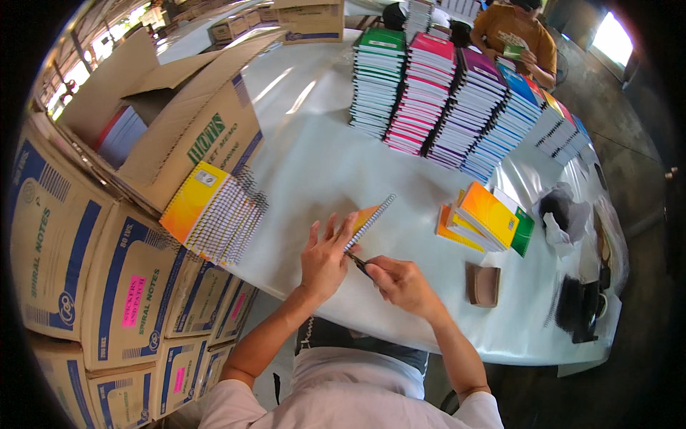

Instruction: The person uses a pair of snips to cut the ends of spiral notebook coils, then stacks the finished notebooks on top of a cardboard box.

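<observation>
Near the table's front edge, my left hand (323, 263) grips a small spiral notebook (366, 216) with an orange cover. It is tilted up, its wire coil facing right. My right hand (404, 284) is closed round the dark handles of a small pair of pliers (356, 262). Their jaws meet the lower end of the coil; whether they grip the wire is too small to tell. To the left stands a stack of yellow-orange spiral notebooks (207, 204). Right of my hands lies a loose pile of orange, yellow and green notebooks (486, 218).
Tall stacks of green (376, 82), pink (423, 93), purple (468, 107) and blue notebooks (500, 121) fill the far side. An open carton (207, 136) and stacked cartons (50, 229) stand left. A small brown box (483, 284) sits right. Another person (522, 36) works behind.
</observation>
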{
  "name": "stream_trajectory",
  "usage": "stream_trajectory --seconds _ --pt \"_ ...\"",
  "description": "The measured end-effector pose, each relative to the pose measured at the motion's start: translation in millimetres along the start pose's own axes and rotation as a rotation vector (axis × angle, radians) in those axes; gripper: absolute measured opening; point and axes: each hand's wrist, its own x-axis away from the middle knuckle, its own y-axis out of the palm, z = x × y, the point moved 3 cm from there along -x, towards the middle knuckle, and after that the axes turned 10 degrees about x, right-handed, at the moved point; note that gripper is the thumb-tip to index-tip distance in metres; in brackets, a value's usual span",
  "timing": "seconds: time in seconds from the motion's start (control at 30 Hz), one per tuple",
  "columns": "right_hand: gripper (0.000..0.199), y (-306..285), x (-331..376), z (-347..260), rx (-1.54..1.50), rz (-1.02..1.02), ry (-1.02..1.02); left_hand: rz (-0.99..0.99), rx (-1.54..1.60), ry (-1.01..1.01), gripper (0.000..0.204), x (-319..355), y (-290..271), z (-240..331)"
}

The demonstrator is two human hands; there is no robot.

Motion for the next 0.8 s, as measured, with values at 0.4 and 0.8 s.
stream_trajectory --seconds 0.4,0.8 --pt "0.032 -11.0 1.0 46.8 0.572 0.328 -0.104 0.043 -0.516 -0.069 0.081 -1.6 -240.9 -10.5" --pt "0.041 -197.2 84.5 156.1 0.826 1.120 0.434 0.015 -0.436 -0.069 0.078 14.1 -252.8 -8.1"
